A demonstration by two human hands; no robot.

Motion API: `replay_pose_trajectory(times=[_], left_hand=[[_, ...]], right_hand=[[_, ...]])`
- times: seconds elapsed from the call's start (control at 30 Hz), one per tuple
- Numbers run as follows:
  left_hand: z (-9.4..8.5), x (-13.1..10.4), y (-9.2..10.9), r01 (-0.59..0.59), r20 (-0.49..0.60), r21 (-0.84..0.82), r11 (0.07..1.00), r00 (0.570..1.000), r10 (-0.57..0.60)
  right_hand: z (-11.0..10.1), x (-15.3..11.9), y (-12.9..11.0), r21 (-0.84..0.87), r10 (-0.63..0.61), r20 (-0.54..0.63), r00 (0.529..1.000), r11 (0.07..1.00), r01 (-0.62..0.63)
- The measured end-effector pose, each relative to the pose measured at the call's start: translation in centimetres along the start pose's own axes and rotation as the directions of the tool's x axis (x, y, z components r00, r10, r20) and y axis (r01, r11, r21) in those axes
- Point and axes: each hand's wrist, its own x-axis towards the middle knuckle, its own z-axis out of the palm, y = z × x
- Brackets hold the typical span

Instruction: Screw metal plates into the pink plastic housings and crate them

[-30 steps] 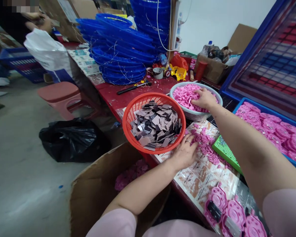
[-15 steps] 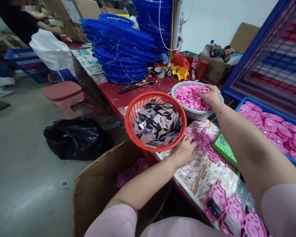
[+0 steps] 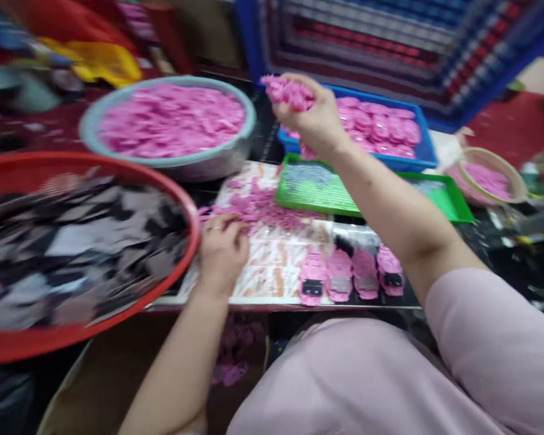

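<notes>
My right hand is raised over the near edge of a blue tray, closed round a handful of small pink plastic pieces. Low on the table, my left hand has its fingers loosely apart at the edge of a scattered pile of small pink pieces. Beside it, on the left, is a red basket of dark and greyish flat pieces. More pink pieces fill a pale round basin behind. Motion blur softens the details.
A green tray with small bits lies under my right forearm. Several pink plastic casings line the table's front edge. Rounded pink parts fill the blue tray. A small round tub stands at right; an open cardboard box is below.
My right hand has lifted out of the basin with a handful of pink pieces and moved right. My left hand stays by the pile. The view has swung right.
</notes>
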Motion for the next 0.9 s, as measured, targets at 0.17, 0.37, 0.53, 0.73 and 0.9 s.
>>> replay_pose_trajectory(times=[0.17, 0.37, 0.53, 0.73, 0.9], left_hand=[[0.4, 0.5, -0.9, -0.149, -0.059, 0.042, 0.988, 0.987, 0.151], [-1.0, 0.2, 1.8, -0.171, 0.044, 0.079, 0.982, 0.985, 0.168], [-1.2, 3.5, 6.9, -0.241, 0.194, -0.011, 0.97, 0.952, 0.239], [4.2, 11.3, 15.8, -0.311, 0.513, 0.015, 0.95, 0.818, 0.26], [9.9, 15.6, 20.6, -0.327, 0.589, 0.083, 0.942, 0.778, 0.218]], right_hand=[[-7.8, -14.7, 8.2, -0.199, -0.024, -0.122, 0.992, 0.98, -0.001], [-17.9, -29.2, 15.1, -0.403, 0.05, -0.171, 0.984, 0.908, -0.116], [-22.1, -32.7, 20.1, -0.609, 0.173, -0.13, 0.976, 0.763, -0.216], [-22.6, -33.5, 22.2, -0.732, 0.244, -0.129, 0.961, 0.63, -0.258], [-21.8, -34.0, 22.7, -0.645, 0.104, -0.186, 0.977, 0.737, -0.201]])
